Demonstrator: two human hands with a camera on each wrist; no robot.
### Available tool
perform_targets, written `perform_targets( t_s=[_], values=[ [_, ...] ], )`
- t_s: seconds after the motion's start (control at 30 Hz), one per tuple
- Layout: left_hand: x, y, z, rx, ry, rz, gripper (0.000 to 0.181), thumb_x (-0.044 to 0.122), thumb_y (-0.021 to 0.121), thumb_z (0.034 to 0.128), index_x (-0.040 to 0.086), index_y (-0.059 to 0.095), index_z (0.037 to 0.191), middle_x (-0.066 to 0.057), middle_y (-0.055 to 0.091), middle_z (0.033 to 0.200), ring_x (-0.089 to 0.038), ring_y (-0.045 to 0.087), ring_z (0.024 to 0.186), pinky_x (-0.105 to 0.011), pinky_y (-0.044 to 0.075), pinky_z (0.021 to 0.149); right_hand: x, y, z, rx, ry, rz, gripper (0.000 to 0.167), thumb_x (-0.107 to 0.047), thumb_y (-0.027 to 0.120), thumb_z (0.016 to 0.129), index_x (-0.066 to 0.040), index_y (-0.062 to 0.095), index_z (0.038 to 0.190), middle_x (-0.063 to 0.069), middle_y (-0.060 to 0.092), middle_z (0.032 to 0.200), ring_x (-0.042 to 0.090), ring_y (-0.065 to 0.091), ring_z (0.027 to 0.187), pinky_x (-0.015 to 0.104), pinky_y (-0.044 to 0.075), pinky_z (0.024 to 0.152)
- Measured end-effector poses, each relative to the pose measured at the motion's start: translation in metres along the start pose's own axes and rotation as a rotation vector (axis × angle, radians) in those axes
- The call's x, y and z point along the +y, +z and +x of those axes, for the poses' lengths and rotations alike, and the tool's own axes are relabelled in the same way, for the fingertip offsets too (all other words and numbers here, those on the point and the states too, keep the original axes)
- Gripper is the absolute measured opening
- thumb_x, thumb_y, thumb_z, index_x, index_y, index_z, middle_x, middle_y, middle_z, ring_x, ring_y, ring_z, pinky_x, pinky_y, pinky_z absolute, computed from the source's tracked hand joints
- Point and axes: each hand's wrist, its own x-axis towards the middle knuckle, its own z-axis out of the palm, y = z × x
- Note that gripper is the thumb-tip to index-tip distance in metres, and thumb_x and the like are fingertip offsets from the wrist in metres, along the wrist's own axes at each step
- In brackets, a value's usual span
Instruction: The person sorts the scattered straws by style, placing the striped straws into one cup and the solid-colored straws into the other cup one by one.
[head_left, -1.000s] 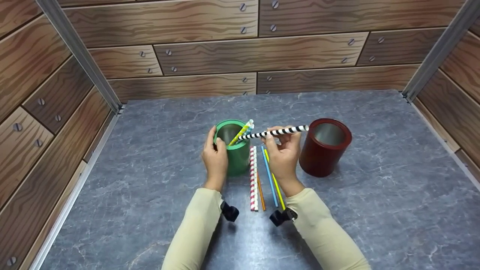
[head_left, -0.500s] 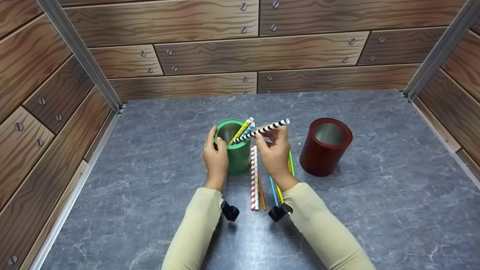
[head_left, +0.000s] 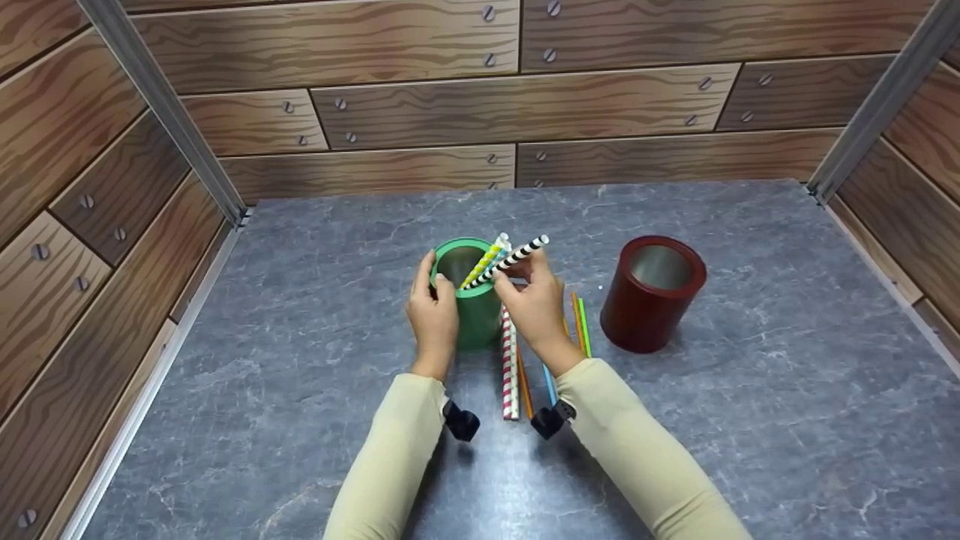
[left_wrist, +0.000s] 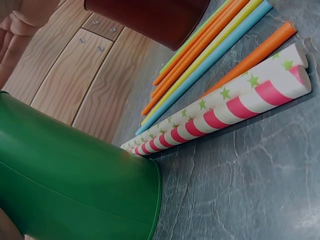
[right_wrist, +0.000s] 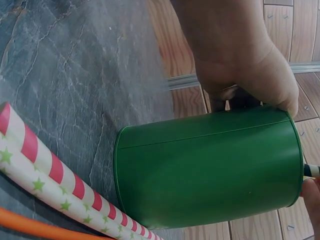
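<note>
A green cylindrical container [head_left: 478,322] stands upright, and my left hand [head_left: 435,322] grips its rim and side from the left. With its fingertips my right hand [head_left: 536,304] pinches a black-and-white striped paper straw [head_left: 528,250]. That straw is tilted, its lower end inside the container's mouth and its upper end sticking out to the right. A yellow patterned straw [head_left: 482,262] and a blue patterned one lean in the same container. The right wrist view shows the container's green wall [right_wrist: 210,170], with the straw's tip barely visible at the frame's edge.
A dark red container [head_left: 646,315] stands to the right. Between the forearms lie a pink-striped straw [left_wrist: 220,117] and a green-starred straw [left_wrist: 225,93]. Several plain orange, yellow, blue [left_wrist: 205,65] and green straws lie beyond, partly hidden by my right arm in the head view.
My right hand has moved left toward the green container, tilting the black-and-white straw more steeply, its lower end going into the mouth. My left hand keeps its grip in place.
</note>
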Motion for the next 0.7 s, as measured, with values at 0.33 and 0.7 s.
perform_targets(
  t_s=[0.33,0.7],
  values=[
    [0.0011,-0.0003,0.0009,0.003,0.021,-0.001,0.04,0.013,0.044,0.0925,0.009,0.053,0.131,-0.01,0.057,0.128,-0.024,0.051,0.075,-0.036,0.043,0.071,-0.0056,-0.0014,0.0092,-0.067,0.049,-0.087,0.018,-0.003,0.063,0.076,0.0,0.057,0.092,0.015,0.069,0.084,0.025,0.067,0.078,0.03,0.054,0.066],
    [0.0024,0.0004,0.0004,0.007,0.015,-0.011,0.04,0.011,0.045,0.0918,0.006,0.053,0.13,-0.012,0.056,0.128,-0.024,0.054,0.081,-0.037,0.044,0.074,-0.0053,-0.003,0.0078,-0.072,0.057,-0.054,0.016,-0.002,0.063,0.077,0.002,0.058,0.091,0.016,0.068,0.084,0.026,0.067,0.079,0.03,0.054,0.068]
  ],
)
